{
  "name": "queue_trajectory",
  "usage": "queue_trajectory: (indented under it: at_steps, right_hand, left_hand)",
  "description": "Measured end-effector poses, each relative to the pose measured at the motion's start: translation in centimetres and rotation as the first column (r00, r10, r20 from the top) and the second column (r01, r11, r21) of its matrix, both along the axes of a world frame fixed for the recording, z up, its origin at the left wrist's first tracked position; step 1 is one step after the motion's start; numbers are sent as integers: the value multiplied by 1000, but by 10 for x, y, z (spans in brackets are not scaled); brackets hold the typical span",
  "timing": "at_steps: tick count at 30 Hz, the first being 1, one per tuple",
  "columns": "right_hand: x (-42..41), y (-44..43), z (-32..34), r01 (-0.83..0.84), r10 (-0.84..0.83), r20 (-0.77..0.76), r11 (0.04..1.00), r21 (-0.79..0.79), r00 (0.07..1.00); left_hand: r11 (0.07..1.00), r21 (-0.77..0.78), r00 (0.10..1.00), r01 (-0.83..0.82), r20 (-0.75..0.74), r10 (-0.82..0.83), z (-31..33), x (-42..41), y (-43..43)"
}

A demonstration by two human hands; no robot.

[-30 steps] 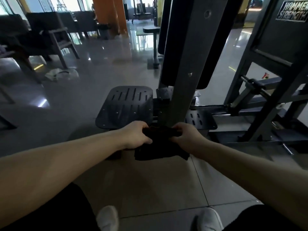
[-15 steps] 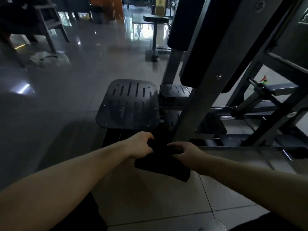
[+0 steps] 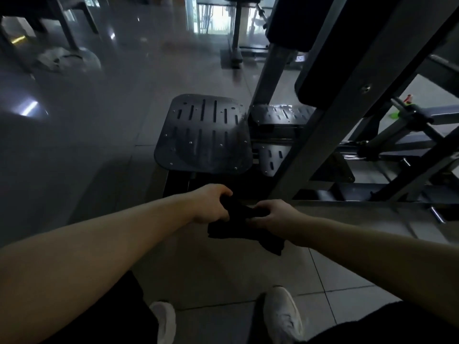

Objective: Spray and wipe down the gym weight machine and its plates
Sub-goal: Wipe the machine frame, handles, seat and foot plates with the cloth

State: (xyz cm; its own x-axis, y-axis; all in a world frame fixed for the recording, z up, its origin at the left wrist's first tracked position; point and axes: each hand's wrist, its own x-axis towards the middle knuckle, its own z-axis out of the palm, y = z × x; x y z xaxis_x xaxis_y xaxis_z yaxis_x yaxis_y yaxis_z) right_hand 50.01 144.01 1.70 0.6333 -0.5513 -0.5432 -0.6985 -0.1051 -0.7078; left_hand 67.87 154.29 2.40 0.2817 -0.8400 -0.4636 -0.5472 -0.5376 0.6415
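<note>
A black cloth point(image 3: 244, 228) hangs between both hands just in front of the weight machine. My left hand point(image 3: 212, 203) grips its left end and my right hand point(image 3: 274, 216) grips its right end, with a loose corner drooping below. Beyond the hands lies the machine's black slotted foot plate point(image 3: 206, 137), with a smaller slotted plate point(image 3: 283, 114) behind it. A grey slanted frame post point(image 3: 330, 125) rises from beside the hands toward the upper right, under a dark pad point(image 3: 320, 80). No spray bottle is in view.
More black frame bars and a pivot arm point(image 3: 407, 135) fill the right side. A stool post point(image 3: 236, 33) stands at the back, chair legs point(image 3: 67, 26) and a pale bag point(image 3: 67, 60) at upper left. My white shoes point(image 3: 283, 316) stand on the tiled floor.
The view has tilted down and drawn closer to the foot plate. Both hands keep hold of the cloth and have shifted slightly right and lower beside the post.
</note>
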Motion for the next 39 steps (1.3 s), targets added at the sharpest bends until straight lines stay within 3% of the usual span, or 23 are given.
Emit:
queue_trajectory:
  at_steps: [6, 10, 13, 17, 22, 25, 28, 32, 34, 39]
  right_hand:
    - [10, 16, -25, 67, -68, 5, 984, 165, 998]
    - [4, 4, -40, 110, -109, -13, 967, 230, 994]
    - [6, -13, -55, 170, -175, 0, 955, 244, 984]
    - [21, -35, -71, 282, -296, -27, 874, 395, 955]
    - [53, -50, -44, 332, -344, -62, 823, 460, 937]
    - [76, -42, 3, 441, -480, -87, 700, 561, 873]
    - [95, -26, 69, 529, -672, -105, 467, 709, 734]
    - [109, -7, 187, 597, -799, -197, 234, 768, 567]
    - [115, 1, 253, 623, -792, -214, 249, 742, 572]
    - [130, 24, 403, 634, -740, -159, 421, 649, 654]
  left_hand:
    - [984, 37, 982, 175, 70, -177, -17, 30, -12]
    - [959, 79, 962, 271, 0, -271, -32, 32, -37]
    - [961, 100, 966, 258, -49, -254, -48, 39, -58]
    - [972, 154, 975, 179, -159, -155, -68, 54, -78]
    - [967, 213, 961, 136, -266, -76, -57, 74, -85]
    - [973, 228, 933, 23, -355, 61, -13, 88, -82]
    - [975, 215, 928, -63, -347, 136, 55, 103, -74]
    - [959, 245, 922, -146, -318, 222, 173, 119, -56]
    - [947, 278, 925, -164, -290, 245, 241, 128, -44]
    - [936, 203, 913, -286, -239, 331, 397, 145, -19]
